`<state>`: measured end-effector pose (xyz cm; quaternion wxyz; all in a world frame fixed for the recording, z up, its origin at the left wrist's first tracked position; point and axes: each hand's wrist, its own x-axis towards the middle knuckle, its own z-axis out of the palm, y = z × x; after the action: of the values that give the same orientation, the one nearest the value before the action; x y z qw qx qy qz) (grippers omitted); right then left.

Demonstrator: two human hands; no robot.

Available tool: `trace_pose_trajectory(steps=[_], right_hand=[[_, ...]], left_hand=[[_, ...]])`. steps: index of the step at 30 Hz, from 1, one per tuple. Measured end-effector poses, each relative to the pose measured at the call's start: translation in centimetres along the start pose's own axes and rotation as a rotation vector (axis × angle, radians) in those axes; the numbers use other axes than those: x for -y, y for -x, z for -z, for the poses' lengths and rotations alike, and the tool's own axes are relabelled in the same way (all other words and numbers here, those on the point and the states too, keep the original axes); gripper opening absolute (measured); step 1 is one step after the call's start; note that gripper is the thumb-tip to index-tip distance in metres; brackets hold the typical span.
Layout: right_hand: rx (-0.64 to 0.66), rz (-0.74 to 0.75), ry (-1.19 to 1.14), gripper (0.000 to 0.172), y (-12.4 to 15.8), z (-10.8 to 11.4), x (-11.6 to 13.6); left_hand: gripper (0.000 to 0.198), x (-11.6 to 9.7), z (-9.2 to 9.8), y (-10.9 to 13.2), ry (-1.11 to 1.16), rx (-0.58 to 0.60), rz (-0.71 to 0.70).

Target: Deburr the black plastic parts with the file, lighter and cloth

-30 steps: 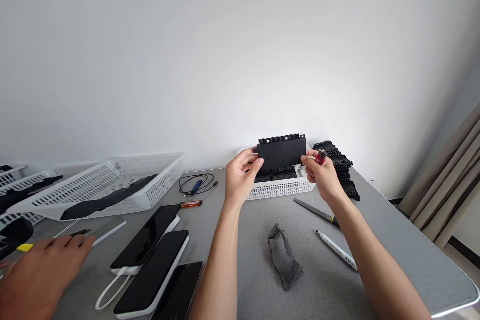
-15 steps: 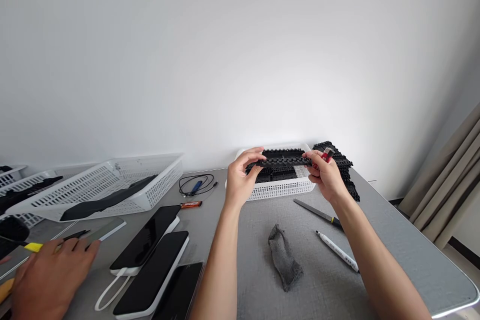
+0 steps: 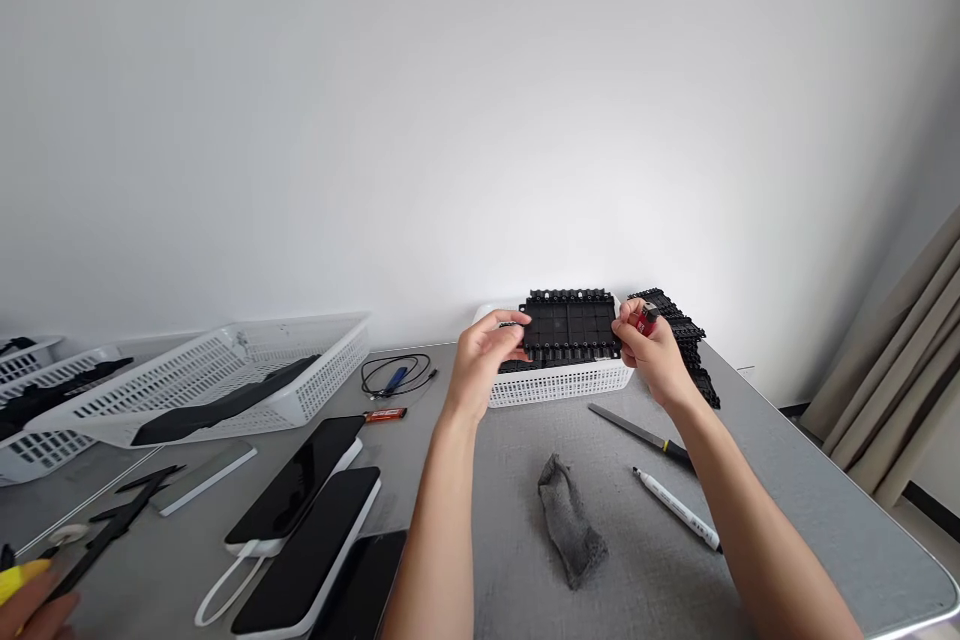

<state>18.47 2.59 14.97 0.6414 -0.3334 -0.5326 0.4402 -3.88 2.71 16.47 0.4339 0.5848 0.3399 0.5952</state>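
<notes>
A flat black plastic panel (image 3: 570, 325) with knobbly long edges is held up in front of a white basket (image 3: 559, 385). My left hand (image 3: 484, 355) pinches its left end between thumb and fingers. The right end is gripped by my right hand (image 3: 651, 345), which also keeps a red lighter (image 3: 646, 320) tucked in its fingers. Behind the panel, more black parts lie in the basket, partly hidden. Similar black panels (image 3: 686, 335) are piled just right of the basket.
Nearer me lie a grey cloth (image 3: 570, 525), a file (image 3: 637, 430) and a white marker (image 3: 675, 508). Phones with power banks (image 3: 307, 545), a cable (image 3: 394, 378) and another basket (image 3: 300, 395) stand left. A co-worker's hand (image 3: 34, 610) shows at lower left.
My hands have tilted the panel from edge-on to showing its broad face. The co-worker's hand has moved down and left, uncovering a black caliper-like tool.
</notes>
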Motion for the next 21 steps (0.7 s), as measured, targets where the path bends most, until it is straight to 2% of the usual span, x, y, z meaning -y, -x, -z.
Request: trace_pose_trajectory(steps=[4, 7, 11, 14, 17, 21], right_hand=[[0.011, 0.046, 0.082, 0.024, 0.1, 0.1, -0.2], [0.045, 0.015, 0.168, 0.024, 0.3, 0.1, -0.3], [0.030, -0.073, 0.276, 0.028, 1.9, 0.8, -0.7], [0.057, -0.173, 0.249, 0.030, 4.4, 2.2, -1.8], [0.100, -0.206, 0.273, 0.026, 7.3, 3.7, -3.7], [0.154, -0.158, 0.677, 0.022, 11.0, 4.1, -7.1]], left_hand=[[0.057, -0.5, -0.3, 0.3, -0.064, -0.056, 0.122], [0.070, -0.4, -0.3, 0.3, -0.113, -0.086, 0.180], [0.069, -0.5, -0.2, 0.2, -0.136, -0.110, 0.201], [0.066, -0.6, -0.2, 0.3, -0.142, -0.140, 0.194], [0.062, -0.7, -0.2, 0.3, -0.150, -0.164, 0.184], [0.059, -0.7, -0.1, 0.2, -0.150, -0.179, 0.167]])
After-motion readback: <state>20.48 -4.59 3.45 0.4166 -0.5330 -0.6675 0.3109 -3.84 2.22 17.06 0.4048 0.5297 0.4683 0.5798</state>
